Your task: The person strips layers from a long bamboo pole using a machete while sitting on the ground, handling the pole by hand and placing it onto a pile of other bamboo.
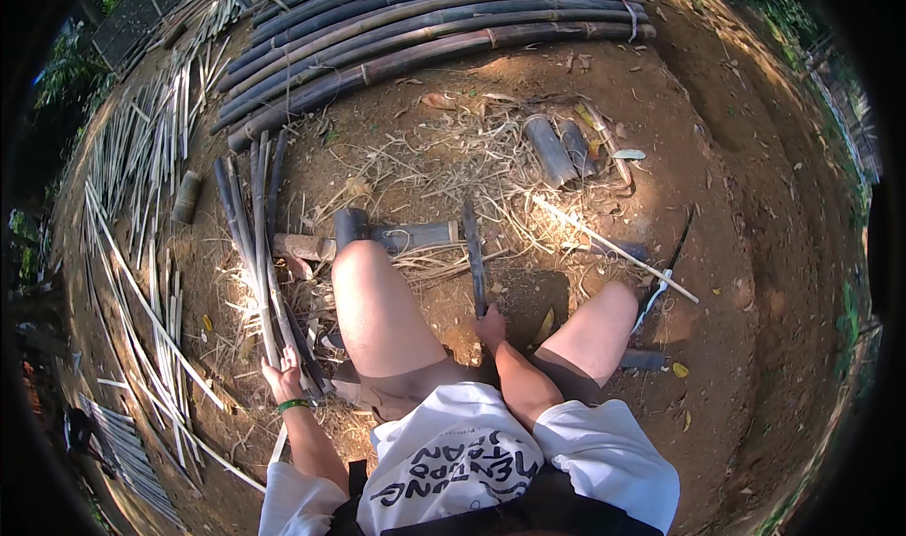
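My right hand is closed round the handle of a machete, between my knees. Its long dark blade points away from me. To the left of my left knee, my left hand grips the near end of a long split bamboo strip. More dark split bamboo pieces lie alongside it, pointing away from me. Beyond my left knee lies a short bamboo section on the ground, with another dark piece by it. My knee partly hides that piece.
Long dark bamboo poles lie stacked at the far side. Many pale thin strips spread along the left. Cut bamboo sections sit among shavings. A pale stick and a long thin dark blade-like piece lie at right.
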Demonstrator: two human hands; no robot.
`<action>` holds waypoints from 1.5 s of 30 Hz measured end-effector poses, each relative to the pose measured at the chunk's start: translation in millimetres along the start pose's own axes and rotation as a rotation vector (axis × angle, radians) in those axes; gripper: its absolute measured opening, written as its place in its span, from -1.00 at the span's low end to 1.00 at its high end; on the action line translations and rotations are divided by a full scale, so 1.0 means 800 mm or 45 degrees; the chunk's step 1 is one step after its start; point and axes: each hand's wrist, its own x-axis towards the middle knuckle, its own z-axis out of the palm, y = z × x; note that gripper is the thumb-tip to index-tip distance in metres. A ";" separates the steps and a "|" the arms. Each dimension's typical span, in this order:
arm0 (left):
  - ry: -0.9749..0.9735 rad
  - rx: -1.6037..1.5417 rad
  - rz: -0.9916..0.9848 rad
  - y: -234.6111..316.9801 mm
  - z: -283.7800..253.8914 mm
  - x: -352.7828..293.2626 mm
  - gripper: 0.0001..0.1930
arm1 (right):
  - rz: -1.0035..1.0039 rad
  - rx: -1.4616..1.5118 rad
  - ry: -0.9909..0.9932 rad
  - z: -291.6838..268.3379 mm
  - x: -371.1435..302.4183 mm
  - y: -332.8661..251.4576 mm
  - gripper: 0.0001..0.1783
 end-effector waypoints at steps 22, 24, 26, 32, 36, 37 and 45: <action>-0.923 2.189 0.545 -0.217 0.065 -0.056 -0.23 | 0.318 0.679 0.788 -0.037 -0.034 -0.054 -0.71; -0.905 2.265 0.628 -0.226 0.063 -0.050 -0.22 | 0.426 0.634 0.817 -0.030 -0.033 -0.039 -0.66; -0.885 2.328 0.720 -0.234 0.060 -0.044 -0.20 | 0.523 0.576 0.877 -0.017 -0.028 -0.016 -0.59; -0.808 2.560 1.085 -0.274 0.074 -0.032 -0.15 | 0.634 0.441 0.893 -0.007 -0.040 0.018 -0.40; -0.688 2.654 1.263 -0.296 0.084 -0.027 -0.12 | 0.650 0.347 0.915 -0.007 -0.034 0.016 -0.35; -0.652 2.671 1.304 -0.301 0.088 -0.026 -0.11 | 0.635 0.310 0.930 -0.005 -0.034 0.017 -0.35; -0.333 2.457 1.559 -0.329 0.119 0.002 -0.04 | 0.598 0.209 0.842 -0.003 -0.036 0.028 -0.37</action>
